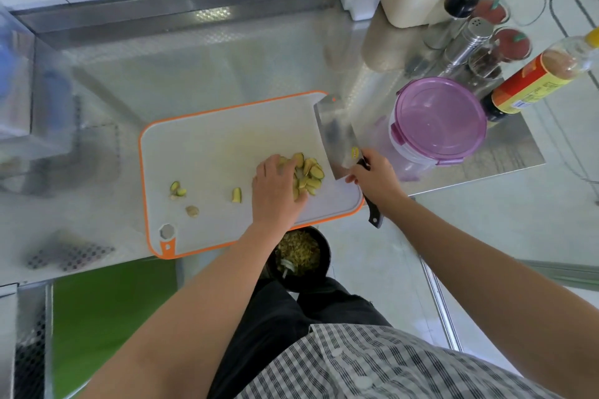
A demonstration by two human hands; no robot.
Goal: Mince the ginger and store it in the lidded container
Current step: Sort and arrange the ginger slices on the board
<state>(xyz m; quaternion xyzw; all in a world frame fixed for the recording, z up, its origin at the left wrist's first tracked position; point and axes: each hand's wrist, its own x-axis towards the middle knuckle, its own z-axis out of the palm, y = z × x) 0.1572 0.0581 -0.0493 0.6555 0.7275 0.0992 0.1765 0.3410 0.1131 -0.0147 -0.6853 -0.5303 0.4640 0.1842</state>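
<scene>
Ginger slices (308,175) sit in a loose pile on the near right part of the cutting board (210,146). A few stray pieces (177,188) lie to the left, well apart from the pile.

Left hand (275,191) lies flat on the pile, fingers extended and close together. It is pressing down, not pinching anything.

Right hand (376,178) wraps the handle of the cleaver (337,136). The blade is tilted just right of the pile. Can't tell if its edge touches the board, the view is smeared there.

Container (437,120) stands off the board to the right, near the blade. Purple lid is on and the clips look closed.

Handling, my read:
- Slices are thin, light, fairly stiff and fibrous. Cut faces are probably damp, so they will likely slide and scatter under the blade.
- Hold the pile from the top with fingertips tucked back and knuckles toward the blade.
- The cleaver looks heavy. Grip high on the handle near the blade and let its weight do the chopping.
- Minced ginger should be light and clingy, so scooping it on the flat of the blade beats picking it up by hand.
- The container is light plastic. Steady its wall with one hand while unclipping the lid.
</scene>
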